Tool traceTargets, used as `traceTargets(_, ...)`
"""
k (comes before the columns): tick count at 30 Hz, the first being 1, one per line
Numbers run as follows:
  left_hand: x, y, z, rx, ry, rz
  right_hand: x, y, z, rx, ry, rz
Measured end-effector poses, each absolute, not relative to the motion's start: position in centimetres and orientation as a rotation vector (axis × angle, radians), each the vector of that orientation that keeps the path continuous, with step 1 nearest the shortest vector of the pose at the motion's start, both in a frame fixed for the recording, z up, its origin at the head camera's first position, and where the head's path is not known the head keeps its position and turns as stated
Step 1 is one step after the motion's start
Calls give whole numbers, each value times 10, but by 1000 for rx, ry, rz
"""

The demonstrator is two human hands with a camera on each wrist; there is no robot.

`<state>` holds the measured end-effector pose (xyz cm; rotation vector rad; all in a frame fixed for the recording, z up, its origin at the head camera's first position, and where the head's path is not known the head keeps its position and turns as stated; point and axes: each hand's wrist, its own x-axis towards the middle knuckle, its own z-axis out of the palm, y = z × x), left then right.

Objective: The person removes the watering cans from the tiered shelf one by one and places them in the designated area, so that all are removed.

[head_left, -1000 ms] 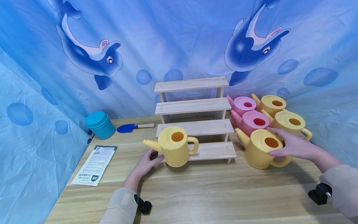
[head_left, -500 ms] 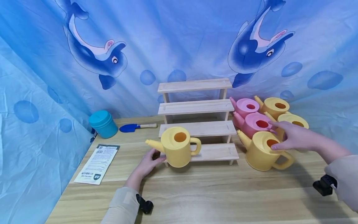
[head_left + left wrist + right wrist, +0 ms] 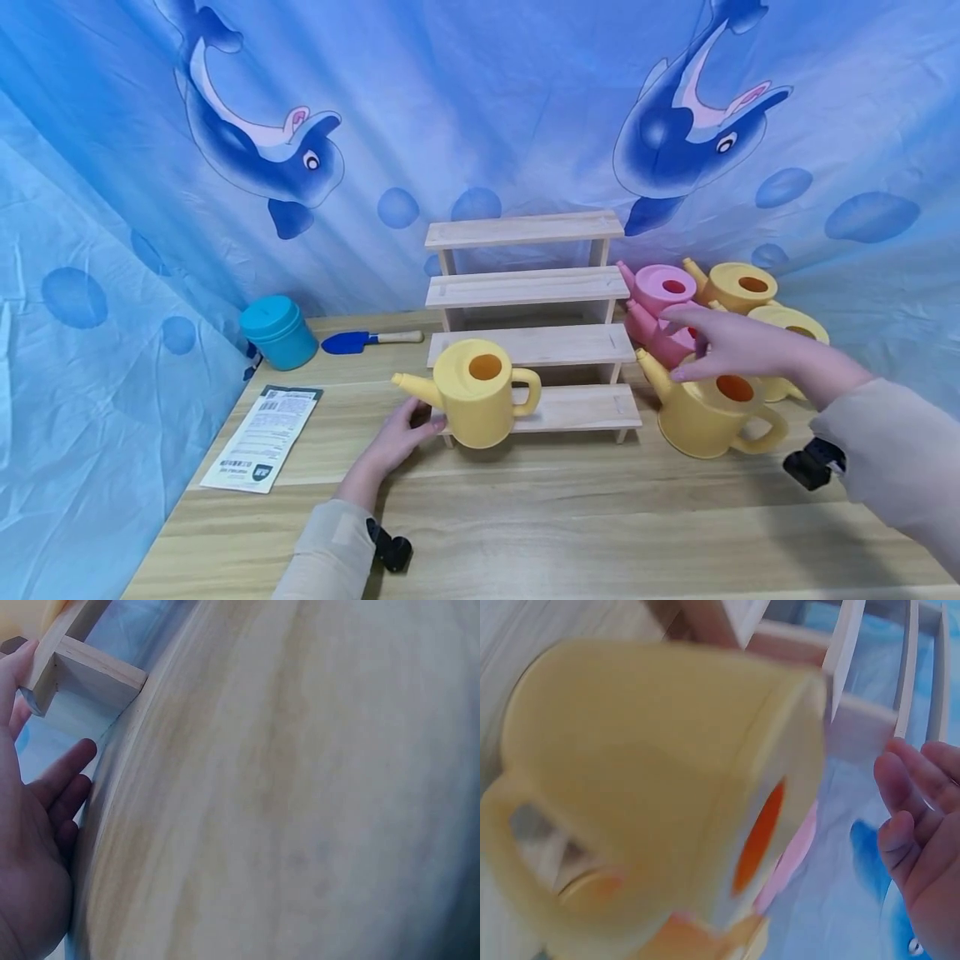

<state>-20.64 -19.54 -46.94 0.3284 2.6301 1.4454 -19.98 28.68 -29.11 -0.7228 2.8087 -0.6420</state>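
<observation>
My left hand [image 3: 397, 442] grips the left end of the lowest board of a stepped wooden shelf [image 3: 573, 408]; in the left wrist view its other fingers [image 3: 66, 776] extend below the board. A yellow watering can [image 3: 474, 396] stands on that board, spout to the left. My right hand [image 3: 738, 343] hovers with nothing in it, fingers spread, over another yellow watering can [image 3: 697, 425] on the table. The right wrist view shows the hand apart from this can [image 3: 645, 765]. Behind it are pink watering cans [image 3: 662, 285], one partly hidden by the hand, and more yellow watering cans [image 3: 738, 287].
On the left of the wooden table [image 3: 525, 517] lie a printed packet [image 3: 262, 437] and a blue trowel [image 3: 348, 342] with a wooden handle. A turquoise lidded pot [image 3: 279, 332] stands at the back left. A blue dolphin curtain [image 3: 510, 108] hangs behind.
My right hand has let go of the front yellow watering can and moved up and left above it. The left hand stays at the shelf's end. The view has shifted slightly.
</observation>
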Motion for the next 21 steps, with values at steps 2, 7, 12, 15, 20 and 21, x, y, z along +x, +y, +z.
traceTargets(2,-206,-195,-468,313,2622,1454,-203,277,-291,-799,2813,-656)
traceTargets(7,-205,-193,-463,305,2616,1454,-212,253,-292,-893,2849,-554)
traceTargets(12,-191,-185,-438,319,2606,1445,-218,230,-293,-886,2761,-585)
traceTargets(15,-187,-182,-429,319,2612,1430,-221,215,-293,-900,2676,-679)
traceTargets(20,-193,-186,-443,311,2605,1451,-225,187,-296,-935,2603,-732)
traceTargets(21,-196,-188,-448,307,2603,1456,-226,181,-297,-933,2586,-739)
